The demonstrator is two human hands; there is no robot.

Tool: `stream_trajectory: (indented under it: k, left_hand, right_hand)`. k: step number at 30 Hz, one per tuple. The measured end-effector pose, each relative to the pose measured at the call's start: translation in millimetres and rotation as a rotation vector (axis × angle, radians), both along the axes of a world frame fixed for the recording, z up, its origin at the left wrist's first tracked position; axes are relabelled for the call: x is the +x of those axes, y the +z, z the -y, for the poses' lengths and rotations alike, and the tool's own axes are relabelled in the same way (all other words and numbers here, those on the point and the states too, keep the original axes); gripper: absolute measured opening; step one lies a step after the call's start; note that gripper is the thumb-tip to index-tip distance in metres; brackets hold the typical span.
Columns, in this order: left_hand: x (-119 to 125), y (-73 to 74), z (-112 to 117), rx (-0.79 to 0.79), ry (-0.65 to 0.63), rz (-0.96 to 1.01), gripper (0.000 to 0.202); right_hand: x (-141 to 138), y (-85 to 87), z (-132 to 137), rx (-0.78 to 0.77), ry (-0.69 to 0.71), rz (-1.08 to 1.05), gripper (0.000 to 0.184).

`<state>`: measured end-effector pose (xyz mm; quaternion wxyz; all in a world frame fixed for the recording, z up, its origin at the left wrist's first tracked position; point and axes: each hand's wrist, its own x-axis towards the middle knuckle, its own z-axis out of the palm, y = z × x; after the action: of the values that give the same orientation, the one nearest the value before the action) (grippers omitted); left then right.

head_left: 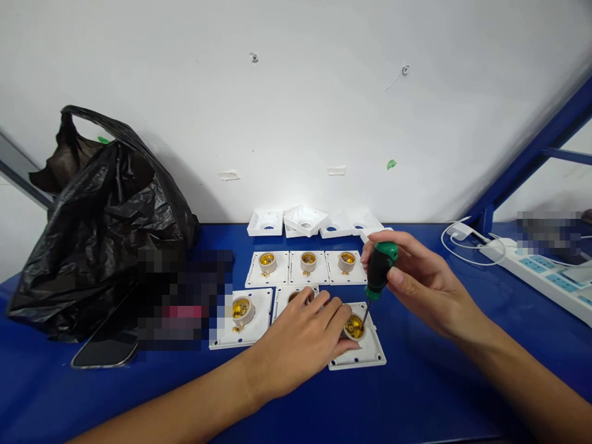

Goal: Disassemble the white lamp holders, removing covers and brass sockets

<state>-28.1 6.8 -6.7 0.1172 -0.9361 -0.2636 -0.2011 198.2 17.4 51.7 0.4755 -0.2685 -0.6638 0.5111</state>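
My right hand [420, 280] grips a screwdriver [379, 268] with a green and black handle. Its thin shaft points down into the brass-coloured inside of a lamp socket [354, 327] at the front right. That socket sits on a square white base plate [365, 356] lying on the blue table. My left hand [308, 336] lies across the plate's left side, fingers and thumb closed around the socket. Partly under the left hand is another socket plate [283, 297]. A further socket plate [256, 320] lies to the left, and three more [308, 277] stand in a row behind.
Several white square covers [266, 223] lie along the wall, some overlapping. A black plastic bag [106, 240] stands at the left, with a phone [108, 342] in front of it. A white power strip [546, 274] with cables lies at the right, near a blue metal frame [531, 154].
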Motion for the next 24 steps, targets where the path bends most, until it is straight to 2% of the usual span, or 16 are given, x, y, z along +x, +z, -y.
stream_trajectory:
  k: [4, 11, 24]
  left_hand:
    - [0.1, 0.5, 0.6, -0.009, 0.007, 0.008, 0.041]
    - [-0.2, 1.5, 0.8, -0.014, 0.003, 0.009, 0.038]
    - [-0.4, 1.5, 0.2, -0.026, -0.001, 0.007, 0.037]
  right_hand:
    - [-4.3, 7.2, 2.0, 0.073, -0.019, 0.08, 0.033]
    - [-9.2, 3.9, 0.3, 0.199, -0.093, 0.109, 0.036]
    - [-8.2, 4.0, -3.1, 0.181, -0.068, 0.069, 0.036]
